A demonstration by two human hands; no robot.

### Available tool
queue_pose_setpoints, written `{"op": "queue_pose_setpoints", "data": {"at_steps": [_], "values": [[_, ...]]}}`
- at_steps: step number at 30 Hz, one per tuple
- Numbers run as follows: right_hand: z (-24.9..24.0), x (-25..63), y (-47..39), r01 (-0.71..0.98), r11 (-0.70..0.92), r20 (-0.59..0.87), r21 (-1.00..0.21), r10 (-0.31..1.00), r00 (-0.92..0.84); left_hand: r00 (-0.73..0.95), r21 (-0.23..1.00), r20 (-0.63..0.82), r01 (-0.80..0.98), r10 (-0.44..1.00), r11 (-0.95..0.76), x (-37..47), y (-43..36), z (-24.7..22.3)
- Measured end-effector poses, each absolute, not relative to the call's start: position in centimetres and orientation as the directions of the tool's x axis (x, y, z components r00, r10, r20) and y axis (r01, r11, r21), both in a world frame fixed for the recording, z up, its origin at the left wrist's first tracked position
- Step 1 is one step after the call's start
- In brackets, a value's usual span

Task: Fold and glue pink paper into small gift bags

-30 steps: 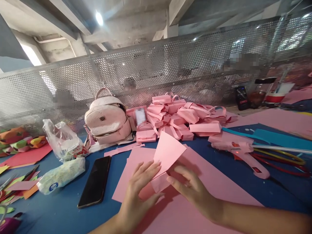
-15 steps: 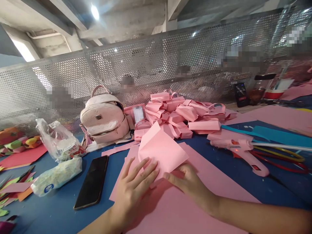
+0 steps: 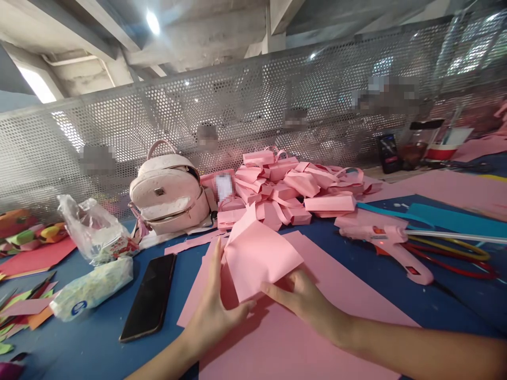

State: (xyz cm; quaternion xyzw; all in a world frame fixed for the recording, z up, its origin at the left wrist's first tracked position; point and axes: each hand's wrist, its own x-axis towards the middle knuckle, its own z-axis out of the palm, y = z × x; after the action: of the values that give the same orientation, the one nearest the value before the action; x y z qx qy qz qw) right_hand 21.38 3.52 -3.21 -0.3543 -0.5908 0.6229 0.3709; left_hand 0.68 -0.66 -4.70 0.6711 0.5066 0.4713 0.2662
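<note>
A folded piece of pink paper (image 3: pixel 263 256) stands partly raised in front of me, its top drawn into a point. My right hand (image 3: pixel 303 295) grips its lower right edge, thumb on the near face and fingers behind. At the paper's left side my left hand (image 3: pixel 214 301) is open, fingers stretched upward and thumb spread along the lower edge. Under both hands lie large flat pink sheets (image 3: pixel 317 343). Just beyond the folded paper is a heap of folded pink paper pieces (image 3: pixel 293 182).
A pink glue gun (image 3: pixel 388 248) lies at right, near blue strips and coloured cords. To the left are a black phone (image 3: pixel 148 295), a tissue pack (image 3: pixel 93 287), a plastic bag (image 3: pixel 95 232) and paper scraps. A backpack (image 3: pixel 170 192) stands before the perforated metal screen (image 3: pixel 245 105).
My left hand has turned from lying palm-down on the paper's lower left to an upright, spread pose at its side. My right hand keeps its grip.
</note>
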Motion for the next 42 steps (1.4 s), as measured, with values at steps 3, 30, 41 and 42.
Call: {"op": "queue_pose_setpoints", "data": {"at_steps": [3, 30, 41, 42], "values": [[-3.2, 21.5, 3.5, -0.003, -0.014, -0.011, -1.000, 0.875, -0.484, 0.058, 0.858, 0.348, 0.383, 0.935, -0.343, 0.7, -0.6, -4.5], [-2.1, 22.0, 2.8, 0.332, 0.039, -0.172, -0.943, 0.796, -0.581, 0.205, 0.842, 0.291, 0.409, 0.935, -0.352, 1.0, -0.5, -4.1], [-2.5, 21.6, 2.8, 0.067, -0.004, -0.038, -0.998, 0.856, -0.516, 0.167, 0.792, 0.353, 0.470, 0.920, -0.389, 0.5, -0.7, -4.2], [-2.4, 21.6, 2.8, 0.075, -0.005, -0.042, -0.997, 0.865, -0.500, 0.149, 0.767, 0.393, 0.491, 0.908, -0.412, 0.4, -0.8, -4.1]]}}
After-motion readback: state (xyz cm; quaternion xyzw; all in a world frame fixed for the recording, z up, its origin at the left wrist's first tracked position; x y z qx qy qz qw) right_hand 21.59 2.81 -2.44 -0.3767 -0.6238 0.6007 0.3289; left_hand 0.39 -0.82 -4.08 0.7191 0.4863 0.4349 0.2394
